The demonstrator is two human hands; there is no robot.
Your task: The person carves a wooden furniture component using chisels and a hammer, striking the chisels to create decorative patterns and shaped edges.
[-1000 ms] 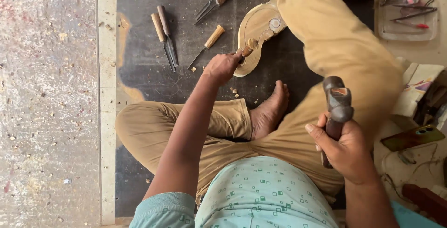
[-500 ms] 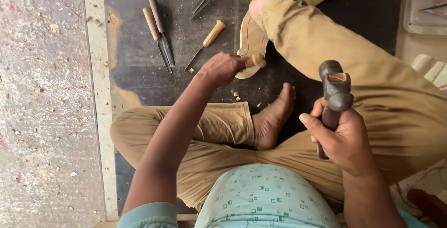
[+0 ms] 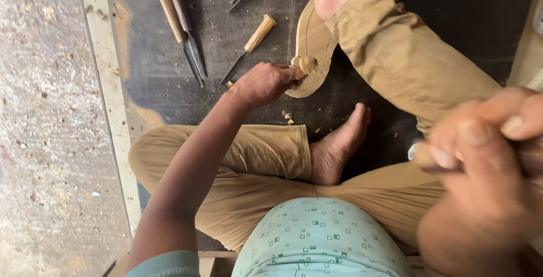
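Gripping a wooden-handled chisel [image 3: 305,65], the left hand [image 3: 263,82] presses its tip against the curved pale wood piece [image 3: 311,42] lying on the dark floor mat [image 3: 226,102] under the raised leg. The right hand [image 3: 486,169], blurred and close to the camera, is closed around a dark handle [image 3: 529,161]. Three spare chisels [image 3: 186,31] lie just left of the left hand.

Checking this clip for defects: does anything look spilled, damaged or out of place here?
Only small wood chips lie scattered on the dark mat beside the curved wooden piece. The right hand is blurred, filling the near corner.
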